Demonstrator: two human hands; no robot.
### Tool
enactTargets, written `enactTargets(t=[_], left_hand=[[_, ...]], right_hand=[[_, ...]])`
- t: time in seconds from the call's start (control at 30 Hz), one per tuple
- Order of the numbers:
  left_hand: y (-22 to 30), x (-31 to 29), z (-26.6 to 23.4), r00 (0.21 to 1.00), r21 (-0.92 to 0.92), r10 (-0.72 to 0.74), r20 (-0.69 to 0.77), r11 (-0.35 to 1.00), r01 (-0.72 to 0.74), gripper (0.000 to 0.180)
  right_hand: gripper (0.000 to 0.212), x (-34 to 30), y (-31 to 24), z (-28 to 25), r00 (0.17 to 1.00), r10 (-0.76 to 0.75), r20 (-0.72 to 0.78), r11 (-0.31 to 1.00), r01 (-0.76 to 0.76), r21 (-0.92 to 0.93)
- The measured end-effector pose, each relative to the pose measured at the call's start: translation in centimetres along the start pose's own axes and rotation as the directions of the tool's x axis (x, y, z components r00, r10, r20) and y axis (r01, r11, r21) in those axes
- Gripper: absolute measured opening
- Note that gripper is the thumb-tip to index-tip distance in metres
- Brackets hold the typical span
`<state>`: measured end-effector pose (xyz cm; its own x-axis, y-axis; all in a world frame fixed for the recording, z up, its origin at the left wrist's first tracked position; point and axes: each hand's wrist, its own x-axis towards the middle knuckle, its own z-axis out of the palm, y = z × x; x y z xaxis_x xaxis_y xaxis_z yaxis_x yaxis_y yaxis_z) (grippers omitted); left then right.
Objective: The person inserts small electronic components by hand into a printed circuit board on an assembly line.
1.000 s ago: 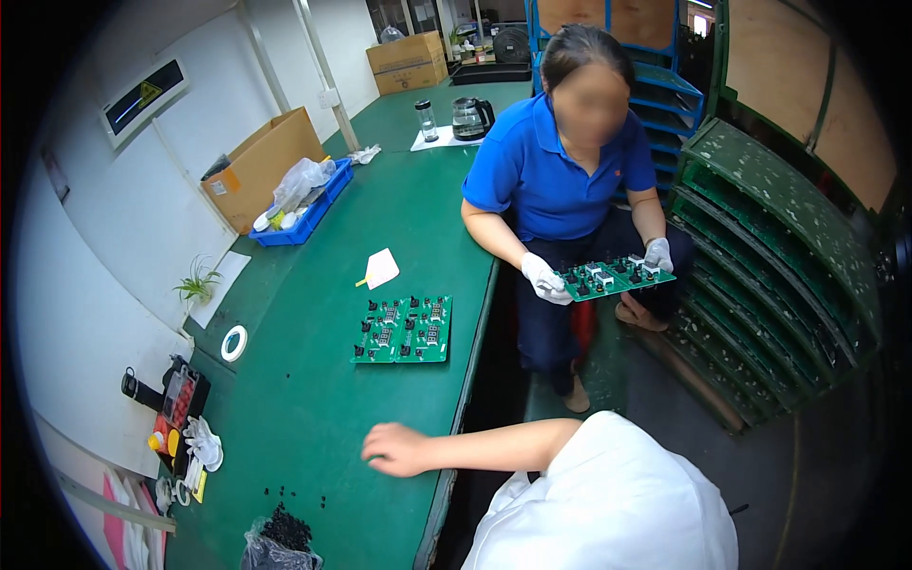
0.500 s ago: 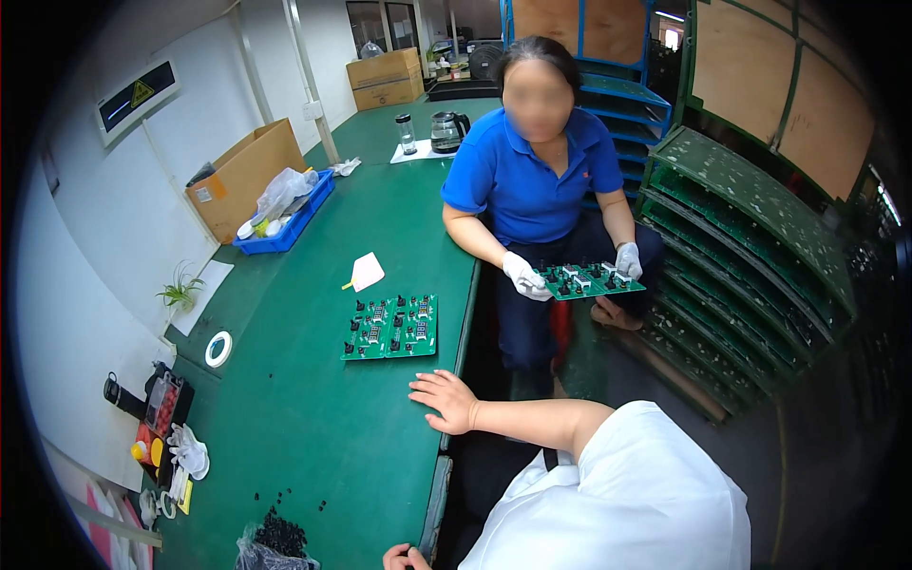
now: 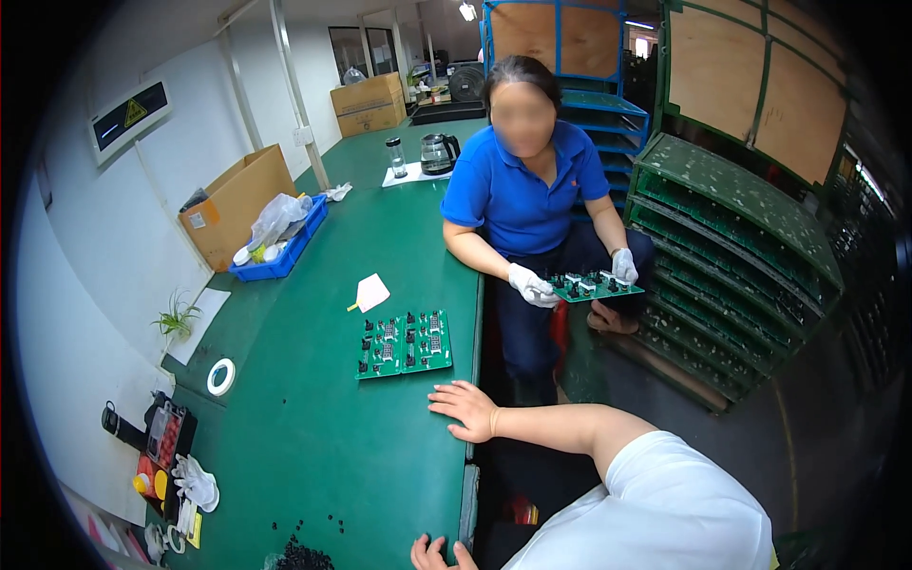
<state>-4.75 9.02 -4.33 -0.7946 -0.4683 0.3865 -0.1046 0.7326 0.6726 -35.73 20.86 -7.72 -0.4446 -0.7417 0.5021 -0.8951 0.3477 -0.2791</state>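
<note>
My right hand (image 3: 464, 410) lies palm down on the green table by its edge, fingers apart and nothing in it. Only the fingers of my left hand (image 3: 442, 554) show at the lower rim; they rest on the tabletop, slightly parted, with no object visible in them. Just beyond my right hand, apart from it, lies a green circuit board (image 3: 407, 353) with black parts and small displays. Across from me a person in a blue shirt and white gloves holds a similar circuit board (image 3: 597, 287) with both hands.
Small black parts (image 3: 302, 554) are heaped near the lower edge. A white tag (image 3: 372, 293), a tape roll (image 3: 220, 377), a blue tray (image 3: 275, 269) and a glass pot (image 3: 437, 154) are on the table (image 3: 313, 408). A green rack (image 3: 741, 256) holding boards stands right.
My view has shifted, so the table and board appear farther right. My right hand stays flat on the table. More of my left hand's fingers show. The other person still holds the circuit board.
</note>
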Motion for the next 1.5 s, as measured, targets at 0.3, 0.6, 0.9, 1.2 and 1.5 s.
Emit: enactTargets(t=[0.3,0.6,0.9,1.2,1.5], left_hand=[[0.6,0.2,0.0,1.000,0.063,-0.024,0.005,0.998,0.024,0.028],[2.4,0.8,1.2,0.997,0.378,0.019,-0.073,0.926,0.010,0.037],[3.1,0.8,2.0,1.000,0.492,-0.003,-0.030,0.870,0.018,0.044],[3.3,0.9,2.2,0.999,0.550,-0.010,-0.036,0.834,0.028,0.050],[3.1,1.4,3.3,0.998,0.543,-0.031,-0.061,0.838,0.059,0.051]], right_hand=[[0.057,0.3,0.1,0.1,0.999,-0.001,-0.046,1.000,0.002,0.021],[0.050,0.1,0.4,0.2,0.991,-0.006,-0.136,0.994,0.021,0.108],[0.048,-0.5,0.8,0.9,0.985,0.019,-0.173,0.979,0.017,0.201],[0.042,-0.6,0.8,1.1,0.978,0.010,-0.208,0.972,0.039,0.231],[0.040,-1.0,1.8,0.4,0.977,0.030,-0.209,0.971,0.021,0.237]])
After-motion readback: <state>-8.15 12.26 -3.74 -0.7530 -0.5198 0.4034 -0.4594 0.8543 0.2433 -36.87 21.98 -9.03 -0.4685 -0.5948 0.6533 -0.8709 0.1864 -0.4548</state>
